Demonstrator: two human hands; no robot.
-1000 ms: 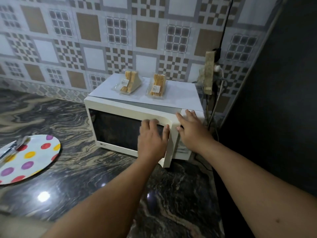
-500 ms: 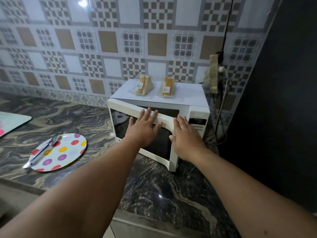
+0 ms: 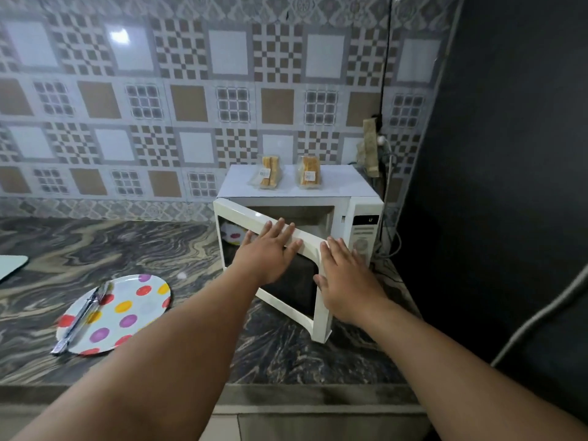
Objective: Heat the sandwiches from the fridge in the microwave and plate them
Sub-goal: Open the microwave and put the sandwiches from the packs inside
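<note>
On the marbled surface stands a white microwave, its door half open. The left hand and right hand lie flat-fingered on the door. Two packaged sandwiches sit on the microwave's top; polka-dot plate lies left.

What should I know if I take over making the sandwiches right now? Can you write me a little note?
Left hand: flat, fingers straight, on the top edge of the microwave door.
Right hand: flat against the door's free edge. Neither hand holds anything.
The door stands partly open on the microwave.
Two wrapped sandwiches sit on top of the microwave, not yet inside.
The spotted plate lies on the counter to the left, with cutlery across it.
Done: sandwiches brought over, door opened.
Left: put the sandwiches in, heat them, plate them.
</note>
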